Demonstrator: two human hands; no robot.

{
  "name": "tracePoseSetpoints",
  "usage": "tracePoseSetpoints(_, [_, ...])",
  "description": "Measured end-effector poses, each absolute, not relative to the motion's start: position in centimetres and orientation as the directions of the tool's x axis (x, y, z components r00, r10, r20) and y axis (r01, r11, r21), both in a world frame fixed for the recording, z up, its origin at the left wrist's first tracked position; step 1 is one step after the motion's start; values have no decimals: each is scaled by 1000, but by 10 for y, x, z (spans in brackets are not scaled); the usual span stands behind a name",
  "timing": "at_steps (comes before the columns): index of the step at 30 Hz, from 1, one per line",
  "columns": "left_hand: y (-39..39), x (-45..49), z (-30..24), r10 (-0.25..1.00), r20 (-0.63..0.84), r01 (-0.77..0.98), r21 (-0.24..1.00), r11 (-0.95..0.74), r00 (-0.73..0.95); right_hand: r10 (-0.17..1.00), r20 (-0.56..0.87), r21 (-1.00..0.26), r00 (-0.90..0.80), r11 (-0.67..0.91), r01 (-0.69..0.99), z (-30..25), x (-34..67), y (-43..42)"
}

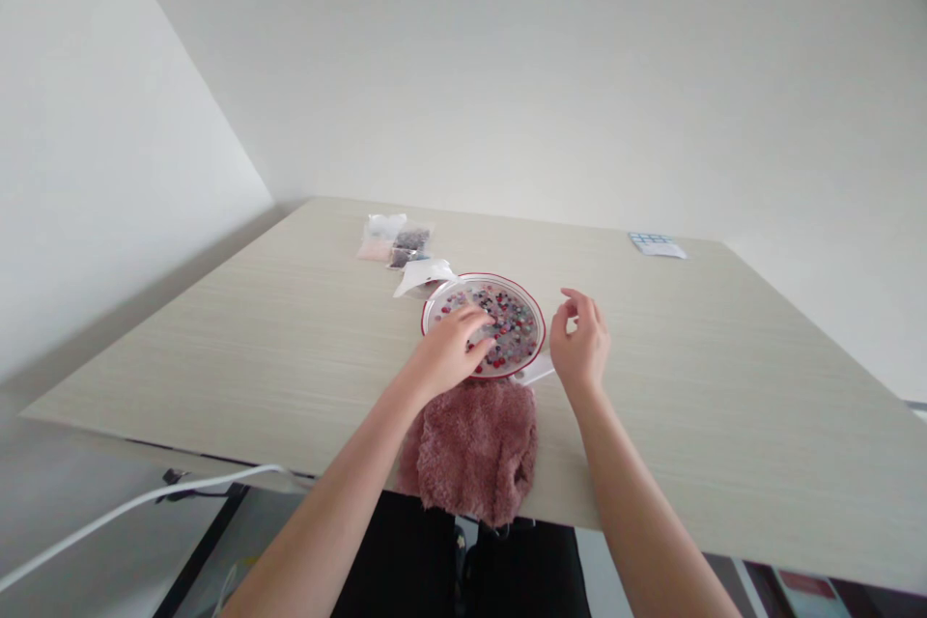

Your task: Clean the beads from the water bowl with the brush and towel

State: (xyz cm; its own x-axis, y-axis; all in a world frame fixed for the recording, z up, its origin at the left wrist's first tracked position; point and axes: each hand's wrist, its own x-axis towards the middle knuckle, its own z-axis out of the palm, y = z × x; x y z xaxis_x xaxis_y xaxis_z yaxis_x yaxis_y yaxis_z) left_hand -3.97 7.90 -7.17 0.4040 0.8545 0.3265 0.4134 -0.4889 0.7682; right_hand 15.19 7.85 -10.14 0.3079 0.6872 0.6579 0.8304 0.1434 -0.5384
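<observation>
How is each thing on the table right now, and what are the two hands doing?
Left hand: fingers down in the plate, touching beads.
Right hand: raised beside the plate, fingers curled; any hold too small to tell.
Plate: flat on the table, covered with beads.
Fluffy pink cloth: bunched, hanging over the near edge.
Small bags: lying flat behind the plate.
Card: lying flat, far corner.

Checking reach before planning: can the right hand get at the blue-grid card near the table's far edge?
Probably yes. The right hand hovers beside the plate, holding nothing visible, and only bare table lies between it and the card. The card sits well beyond it, so the arm must stretch.
</observation>
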Motion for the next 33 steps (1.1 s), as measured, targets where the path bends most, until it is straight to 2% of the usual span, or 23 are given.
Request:
tracePoseSetpoints(3, [95, -20, -79, 787, 315, 496, 638, -589, 531, 680, 662, -531, 315, 130, 838, -104, 157, 80])
tracePoseSetpoints(6, [107, -3, -86, 702, 266, 446, 613, -652, 661, 701, 633, -570, 329, 134, 810, -108, 157, 83])
tracePoseSetpoints(9, [113, 4, -90, 672, 214, 441, 609, -660, 709, 721, 606, -604, 337, 142, 784, -110, 157, 84])
tracePoseSetpoints(15, [122, -13, -100, 758, 187, 494, 657, -570, 625, 739, 588, -587, 328, 111, 802, -109, 156, 83])
tracePoseSetpoints(18, [126, -26, -102, 805, 201, 529, 662, -532, 558, 762, 566, -494, 315, 8, 869, -106, 156, 79])
tracePoseSetpoints(21, [126, -35, -101, 843, 297, 546, 656, -521, 447, 771, 529, -396, 355, -145, 907, -102, 158, 73])
tracePoseSetpoints(25, [124, -36, -100, 860, 366, 571, 644, -510, 356, 773, 397, -382, 495, -352, 855, -98, 165, 59])
tracePoseSetpoints(28, [123, -30, -101, 890, 352, 638, 621, -455, 291, 813, 228, -362, 535, -440, 822, -96, 169, 47])
tracePoseSetpoints(31, [122, -22, -100, 915, 273, 766, 503, -400, 299, 838, 1, -287, 546, -523, 803, -93, 168, 40])
tracePoseSetpoints(33, [120, -18, -100, 919, 210, 822, 412, -393, 334, 837, -80, -246, 541, -543, 803, -92, 166, 38])
